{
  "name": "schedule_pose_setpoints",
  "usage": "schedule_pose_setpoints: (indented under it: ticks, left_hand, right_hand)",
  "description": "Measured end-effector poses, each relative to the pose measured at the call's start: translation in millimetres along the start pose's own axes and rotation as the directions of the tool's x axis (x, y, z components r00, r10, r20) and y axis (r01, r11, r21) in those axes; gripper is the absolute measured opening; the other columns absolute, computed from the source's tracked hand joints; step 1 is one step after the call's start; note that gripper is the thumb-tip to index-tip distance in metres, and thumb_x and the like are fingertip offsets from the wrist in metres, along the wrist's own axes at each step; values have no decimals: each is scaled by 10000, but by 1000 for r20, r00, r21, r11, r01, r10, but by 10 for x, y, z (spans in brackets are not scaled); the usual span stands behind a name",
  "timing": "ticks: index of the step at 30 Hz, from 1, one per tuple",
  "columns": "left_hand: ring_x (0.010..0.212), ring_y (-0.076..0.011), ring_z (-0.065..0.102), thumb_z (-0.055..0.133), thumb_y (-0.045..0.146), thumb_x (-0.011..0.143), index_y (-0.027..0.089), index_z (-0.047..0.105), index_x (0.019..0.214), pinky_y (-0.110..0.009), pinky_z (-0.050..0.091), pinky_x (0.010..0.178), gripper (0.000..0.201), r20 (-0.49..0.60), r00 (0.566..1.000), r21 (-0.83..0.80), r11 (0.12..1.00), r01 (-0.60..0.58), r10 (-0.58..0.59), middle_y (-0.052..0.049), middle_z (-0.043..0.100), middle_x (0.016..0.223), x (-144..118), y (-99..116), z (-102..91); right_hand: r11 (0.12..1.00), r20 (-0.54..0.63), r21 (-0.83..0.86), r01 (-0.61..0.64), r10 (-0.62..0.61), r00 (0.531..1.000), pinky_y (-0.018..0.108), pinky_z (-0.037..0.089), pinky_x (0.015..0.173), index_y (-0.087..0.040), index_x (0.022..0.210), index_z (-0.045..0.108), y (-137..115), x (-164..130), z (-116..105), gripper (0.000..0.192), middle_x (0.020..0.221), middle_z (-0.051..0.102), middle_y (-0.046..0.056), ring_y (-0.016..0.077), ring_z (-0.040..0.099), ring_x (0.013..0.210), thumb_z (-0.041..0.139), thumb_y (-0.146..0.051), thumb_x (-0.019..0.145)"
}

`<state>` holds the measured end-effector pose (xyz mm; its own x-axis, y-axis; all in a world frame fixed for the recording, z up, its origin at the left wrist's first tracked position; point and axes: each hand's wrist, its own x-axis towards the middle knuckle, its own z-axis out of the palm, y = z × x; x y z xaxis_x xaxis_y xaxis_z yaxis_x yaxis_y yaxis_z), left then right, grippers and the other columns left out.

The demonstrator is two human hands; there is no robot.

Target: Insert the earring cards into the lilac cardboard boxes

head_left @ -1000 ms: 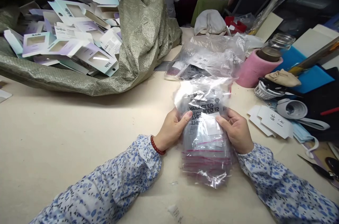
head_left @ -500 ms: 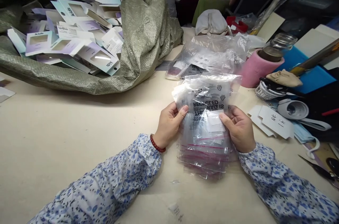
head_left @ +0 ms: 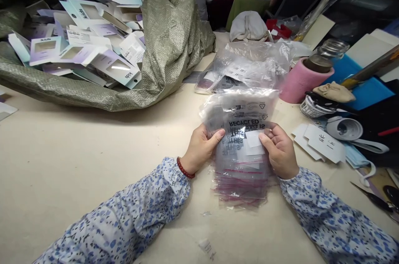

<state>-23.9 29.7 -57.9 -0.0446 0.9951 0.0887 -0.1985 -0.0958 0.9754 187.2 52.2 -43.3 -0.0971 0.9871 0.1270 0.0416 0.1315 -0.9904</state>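
A: How is the grip set?

B: The stack of clear zip bags point(head_left: 241, 147) is clamped from both sides. The left hand point(head_left: 201, 147) is closed on its left edge, thumb laid over the top face and the other digits tucked beneath. The right hand point(head_left: 279, 149) is closed on the right edge in the same manner, its thumb pressed near a white label on the uppermost bag.

A: And where is the stack held?

B: It is held just over the bench point(head_left: 77, 164), in front of the body, with the far end raised and the near end, where red seal lines are seen, drooping toward the surface. Whether that end touches the bench cannot be told.

A: How can it be expected to handle?

B: It is judged light, limp and slippery; the thin film layers are likely to slide on one another and fan out. A hold at both long edges, with pressure through the whole thickness, seems best suited.

A: The pose of the arms?

B: Both forearms, in blue-flowered sleeves, are brought inward, wrists low near the bench. A red bead bracelet point(head_left: 185, 169) is worn on the left wrist.

A: What lies beyond?

B: More loose plastic bags point(head_left: 249, 66) are heaped just behind, a pink wrapped bottle point(head_left: 307, 79) stands to the right, and a green woven sack point(head_left: 168, 43) spilling printed cartons point(head_left: 90, 48) lies to the left.
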Motion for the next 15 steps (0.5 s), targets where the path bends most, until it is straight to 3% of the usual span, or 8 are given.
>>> schedule_pose_setpoints:
  ticks: [6,11,15]
  left_hand:
    - [1083,-273,707,756,425,844,142,624,1197,-385,591,915,471,-5,1000,-21,1000,-2,2,-140,717,1239,-12,-3,14]
    - [1110,-276,696,768,419,832,146,613,1229,-396,577,957,506,-44,999,-15,1000,4,-5,-138,711,1246,-11,4,10]
    - [1157,-281,671,779,412,819,150,612,1252,-408,551,1009,533,-90,996,-25,1000,5,-7,-130,695,1279,0,-2,-3]
  right_hand:
    - [998,70,65,-23,18,997,346,582,916,-247,1185,583,46,20,5,514,1168,731,62,219,702,1071,826,-387,755]
    - [999,-105,-1,-50,49,993,316,596,704,-241,1102,604,102,40,-32,418,962,751,35,200,712,812,800,-396,767]
    - [990,-251,133,-53,86,964,349,606,721,-229,1011,639,91,86,-34,314,902,738,23,206,705,791,772,-396,781]
